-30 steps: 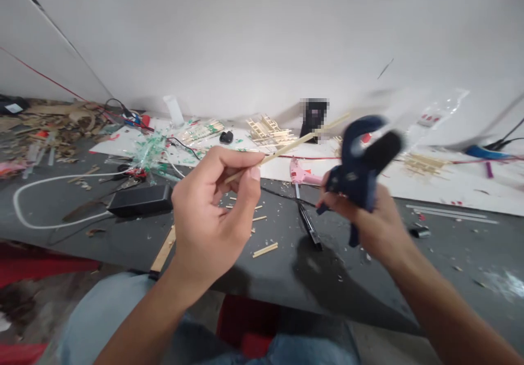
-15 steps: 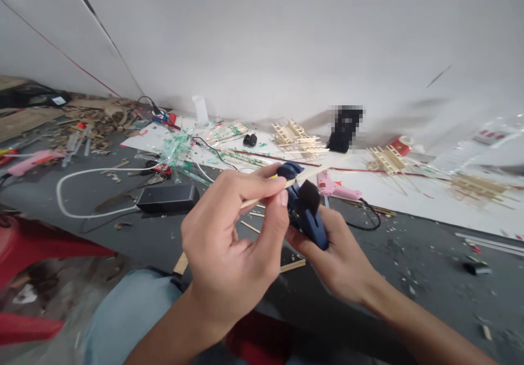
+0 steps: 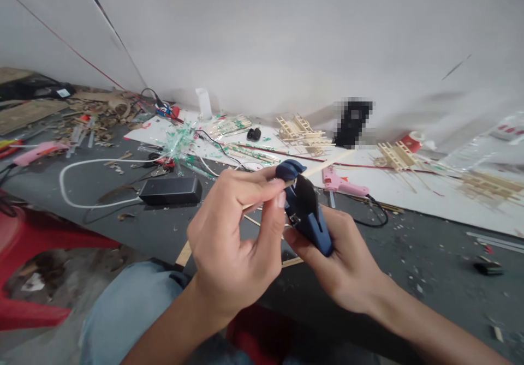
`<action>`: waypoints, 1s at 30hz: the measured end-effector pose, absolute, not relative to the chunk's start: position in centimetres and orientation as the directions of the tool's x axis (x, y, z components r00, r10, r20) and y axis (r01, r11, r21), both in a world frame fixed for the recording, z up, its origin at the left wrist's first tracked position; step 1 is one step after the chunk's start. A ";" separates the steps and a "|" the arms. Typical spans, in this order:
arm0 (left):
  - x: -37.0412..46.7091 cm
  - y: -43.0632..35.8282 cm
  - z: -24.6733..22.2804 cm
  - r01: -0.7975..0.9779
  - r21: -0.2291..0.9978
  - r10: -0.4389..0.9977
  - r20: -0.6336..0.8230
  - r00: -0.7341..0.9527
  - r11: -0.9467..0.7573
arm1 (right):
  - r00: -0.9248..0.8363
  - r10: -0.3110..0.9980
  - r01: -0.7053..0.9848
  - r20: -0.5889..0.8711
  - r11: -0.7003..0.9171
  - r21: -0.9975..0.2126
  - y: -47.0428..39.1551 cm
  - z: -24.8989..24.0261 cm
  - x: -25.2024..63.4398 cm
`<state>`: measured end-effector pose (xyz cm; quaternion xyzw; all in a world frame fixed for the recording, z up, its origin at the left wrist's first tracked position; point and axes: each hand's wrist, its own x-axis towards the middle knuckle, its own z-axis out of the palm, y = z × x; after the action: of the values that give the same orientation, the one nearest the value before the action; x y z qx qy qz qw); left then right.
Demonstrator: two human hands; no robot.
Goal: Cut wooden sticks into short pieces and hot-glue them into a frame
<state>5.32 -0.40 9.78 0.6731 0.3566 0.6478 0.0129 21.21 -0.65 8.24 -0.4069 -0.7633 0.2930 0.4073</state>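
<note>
My left hand (image 3: pixel 237 228) pinches a thin bamboo stick (image 3: pixel 323 166) between thumb and forefinger. The stick slants up to the right, past the hand. My right hand (image 3: pixel 344 261) is wrapped round the handles of a dark blue cutter (image 3: pixel 315 226). Its hooked upper jaw (image 3: pixel 289 169) and wide dark blade (image 3: pixel 306 198) are apart, and the stick crosses the gap between them. The left fingertips are right beside the jaws, hiding part of the stick and cutter. Behind the hands, on white board, stand small stick frames (image 3: pixel 305 133).
A pink glue gun (image 3: pixel 346 184) lies beyond my right hand, another glue gun (image 3: pixel 41 152) far left. A black power adapter (image 3: pixel 170 190) with a white cable sits left. More stick frames (image 3: pixel 397 157), wrapped stick bundles (image 3: pixel 254 152) and a dark phone (image 3: pixel 352 124) line the back.
The view has tilted down slightly, shifting the scene. My right hand has turned the cutter a little, bringing its blade closer beside the stick. Both hands keep their holds.
</note>
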 end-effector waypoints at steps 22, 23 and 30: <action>5.1 -0.2 8.9 0.436 0.467 0.490 0.869 -0.066 -0.769 | -0.332 0.867 0.424 0.371 0.489 -0.763 -0.4 7.6 20.9; 5.1 -0.2 8.8 0.439 0.463 0.487 0.871 -0.065 -0.770 | -0.331 0.869 0.428 0.369 0.487 -0.762 -0.3 7.6 20.9; 5.0 0.1 8.3 0.456 0.450 0.477 0.877 -0.061 -0.768 | -0.325 0.864 0.455 0.384 0.499 -0.738 -0.4 7.3 21.0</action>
<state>5.05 0.11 8.27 0.6851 0.3404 0.6440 0.0084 20.97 -0.37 7.29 -0.4277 -0.7712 0.2604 0.3932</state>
